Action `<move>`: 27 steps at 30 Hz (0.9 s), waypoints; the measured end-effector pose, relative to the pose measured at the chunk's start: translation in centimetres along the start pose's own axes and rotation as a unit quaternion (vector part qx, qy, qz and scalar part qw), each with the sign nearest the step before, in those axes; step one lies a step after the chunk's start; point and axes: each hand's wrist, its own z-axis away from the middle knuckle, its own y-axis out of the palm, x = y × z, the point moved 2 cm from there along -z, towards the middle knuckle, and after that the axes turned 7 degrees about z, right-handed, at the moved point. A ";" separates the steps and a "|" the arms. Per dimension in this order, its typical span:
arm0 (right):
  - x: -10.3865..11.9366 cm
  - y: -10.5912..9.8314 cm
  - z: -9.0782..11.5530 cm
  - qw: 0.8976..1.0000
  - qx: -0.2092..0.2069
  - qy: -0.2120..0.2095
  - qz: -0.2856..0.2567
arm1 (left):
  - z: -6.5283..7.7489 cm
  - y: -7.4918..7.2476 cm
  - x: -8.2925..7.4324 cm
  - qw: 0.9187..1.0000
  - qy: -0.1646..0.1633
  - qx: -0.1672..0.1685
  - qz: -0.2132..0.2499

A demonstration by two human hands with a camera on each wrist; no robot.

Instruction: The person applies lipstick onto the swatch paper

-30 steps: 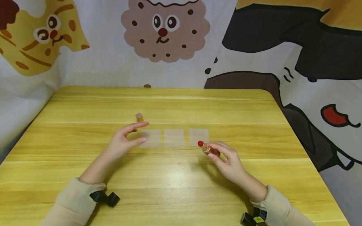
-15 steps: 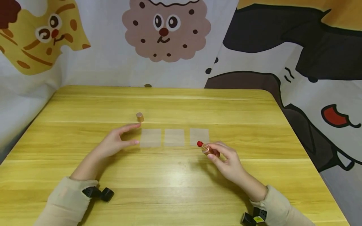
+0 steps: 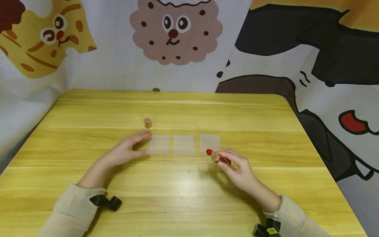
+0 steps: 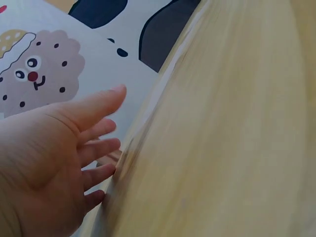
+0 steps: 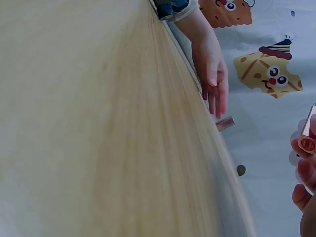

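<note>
My right hand (image 3: 241, 169) pinches a lipstick (image 3: 218, 158) between thumb and fingers, its red bullet pointing left over the near edge of the rightmost translucent square sheet (image 3: 210, 141). At the right edge of the right wrist view, the lipstick's base (image 5: 308, 144) shows in the fingers. My left hand (image 3: 125, 152) lies low over the table, fingers extended and thumb apart. Its fingertips come right at the left edge of the leftmost sheet (image 3: 160, 144). In the left wrist view the left hand (image 4: 54, 153) holds nothing. The gold lipstick cap (image 3: 148, 123) stands just beyond the left fingertips.
A middle sheet (image 3: 183, 144) lies in a row with the other two on the wooden table (image 3: 183, 210). Behind the table hangs a cartoon-printed cloth (image 3: 112, 42). Black wrist cameras sit on both sleeves.
My left hand has drawn back leftward from over the leftmost sheet, then shifted slightly right to its edge. My right hand stays in place with the lipstick.
</note>
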 end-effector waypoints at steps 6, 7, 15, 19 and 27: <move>0.1 -0.1 0.0 1.000 0.008 0.013 0.005 | -0.1 0.6 -0.4 0.997 0.029 0.013 -0.069; 0.1 -0.1 0.1 1.000 0.009 0.015 0.005 | -0.1 0.7 -0.5 0.996 0.030 0.013 -0.080; 0.2 -0.1 0.0 1.000 0.013 0.020 0.008 | -0.1 1.2 -0.4 0.993 0.010 0.003 -0.119; 0.1 -0.1 0.1 1.000 0.013 0.019 0.008 | -0.2 1.3 -0.2 0.992 0.001 0.004 -0.127; 0.0 0.1 0.1 1.000 0.016 0.015 0.006 | -0.2 1.4 -0.1 0.992 0.005 0.002 -0.129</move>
